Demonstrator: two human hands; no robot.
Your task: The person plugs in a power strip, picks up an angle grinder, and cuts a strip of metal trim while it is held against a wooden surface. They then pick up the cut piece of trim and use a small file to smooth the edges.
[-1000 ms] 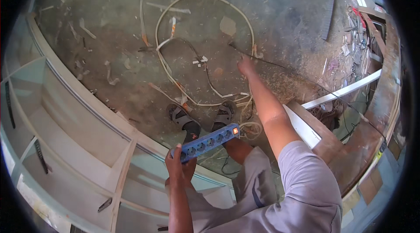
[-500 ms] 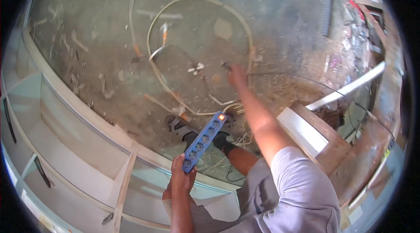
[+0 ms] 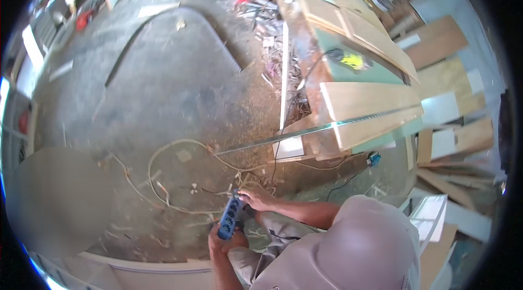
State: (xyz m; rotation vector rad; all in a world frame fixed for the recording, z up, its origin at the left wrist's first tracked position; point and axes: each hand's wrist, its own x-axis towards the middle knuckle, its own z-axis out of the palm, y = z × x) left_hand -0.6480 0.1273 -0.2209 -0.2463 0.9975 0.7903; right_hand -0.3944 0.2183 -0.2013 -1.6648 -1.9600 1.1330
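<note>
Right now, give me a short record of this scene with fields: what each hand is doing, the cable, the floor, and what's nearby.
left hand: grips the lower end of the blue power strip
right hand: fingers at the strip's upper end
cable: pale, lying in a loose loop on the floor beyond the strip
floor: grey concrete, dusty, with scattered debris
nearby: wooden boards stacked to the right; white panel edge at the lower rim

both hands low and close together, left hand closed in a grip, right hand curled.
</note>
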